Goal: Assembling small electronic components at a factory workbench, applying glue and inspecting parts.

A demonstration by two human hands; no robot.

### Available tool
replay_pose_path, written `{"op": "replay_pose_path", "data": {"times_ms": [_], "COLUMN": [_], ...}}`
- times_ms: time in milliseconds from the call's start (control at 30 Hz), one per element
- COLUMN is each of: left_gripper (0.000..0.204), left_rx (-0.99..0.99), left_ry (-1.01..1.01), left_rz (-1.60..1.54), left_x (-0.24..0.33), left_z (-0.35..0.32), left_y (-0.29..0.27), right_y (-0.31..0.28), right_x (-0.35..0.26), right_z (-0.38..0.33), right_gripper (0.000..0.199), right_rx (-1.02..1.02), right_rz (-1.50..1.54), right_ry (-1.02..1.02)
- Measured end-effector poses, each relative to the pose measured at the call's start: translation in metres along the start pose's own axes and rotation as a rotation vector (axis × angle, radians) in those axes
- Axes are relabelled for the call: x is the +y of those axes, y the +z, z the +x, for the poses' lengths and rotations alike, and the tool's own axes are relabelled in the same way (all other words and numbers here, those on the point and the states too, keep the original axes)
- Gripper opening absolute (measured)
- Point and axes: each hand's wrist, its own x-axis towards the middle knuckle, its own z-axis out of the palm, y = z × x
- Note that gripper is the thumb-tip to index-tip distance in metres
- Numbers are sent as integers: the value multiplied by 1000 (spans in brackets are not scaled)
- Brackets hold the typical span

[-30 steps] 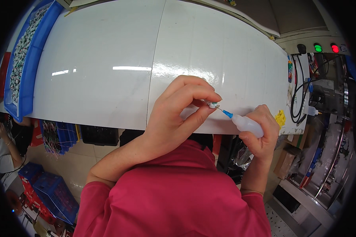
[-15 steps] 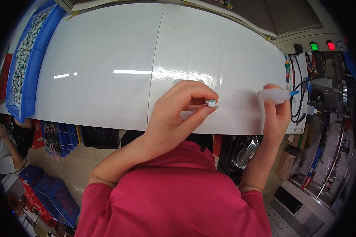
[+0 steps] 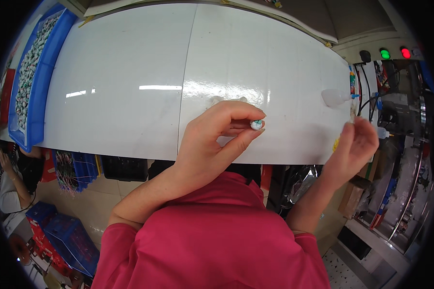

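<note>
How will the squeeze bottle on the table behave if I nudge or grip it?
The squeeze bottle lies on its side, its body rounded, so it may roll. Its translucent, plastic-looking wall suggests it is light and yields when squeezed.

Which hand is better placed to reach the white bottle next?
Probably the right hand: it is nearer the white bottle, while the left hand pinches a small white-and-green piece.

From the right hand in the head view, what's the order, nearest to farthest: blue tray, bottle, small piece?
From the right hand:
1. Bottle: just beyond the fingertips, at the table's right side.
2. Small piece: farther left, pinched in the left hand.
3. Blue tray: at the far left.
</note>
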Motion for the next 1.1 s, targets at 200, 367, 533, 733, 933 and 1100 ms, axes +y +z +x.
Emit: {"op": "replay_pose_path", "data": {"times_ms": [200, 367, 533, 733, 933, 1100], "left_gripper": [25, 27, 29, 34, 31, 30], "left_rx": [19, 80, 68, -30, 41, 35], "left_ry": [15, 16, 55, 7, 40, 44], "left_rz": [0, 8, 95, 165, 183, 201], "left_x": [-4, -3, -2, -4, -4, -4], "left_z": [-3, -3, -5, -4, 3, 5], "left_y": [3, 4, 3, 1, 13, 16], "right_y": [52, 62, 64, 64, 60, 58], "right_x": [-35, -32, -30, -24, -19, -18], "right_z": [-44, -53, -56, -58, -49, -49], "right_gripper": [37, 29, 28, 28, 30, 31], "right_rx": [-526, -525, -519, -498, -506, -503], "right_rz": [221, 337, 305, 290, 265, 271], "right_ry": [-197, -44, -79, -56, -82, -93]}}
